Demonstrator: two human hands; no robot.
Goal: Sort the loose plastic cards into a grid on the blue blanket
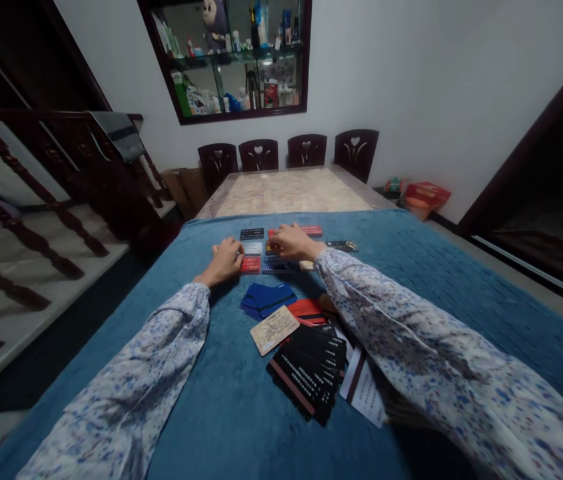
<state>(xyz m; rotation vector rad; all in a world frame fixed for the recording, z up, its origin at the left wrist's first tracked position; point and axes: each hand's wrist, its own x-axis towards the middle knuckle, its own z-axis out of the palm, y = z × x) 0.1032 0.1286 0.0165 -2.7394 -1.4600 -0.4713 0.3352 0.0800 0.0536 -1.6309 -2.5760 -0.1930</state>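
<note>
My left hand rests on the blue cloth with loosely bent fingers, at the left edge of a red card pile and a whitish card pile. Nothing shows in its grip. My right hand reaches over the middle of the laid-out cards, fingers curled down and pressed together; its fingertips hide whatever they hold. Below it lies a dark blue card pile. Around it are a black card, a red card and a black-and-gold card.
Nearer me are fanned blue cards, a beige card, orange-red cards, overlapping black cards and white striped cards, partly under my right sleeve. The blue cloth covers the table's near part; chairs stand behind.
</note>
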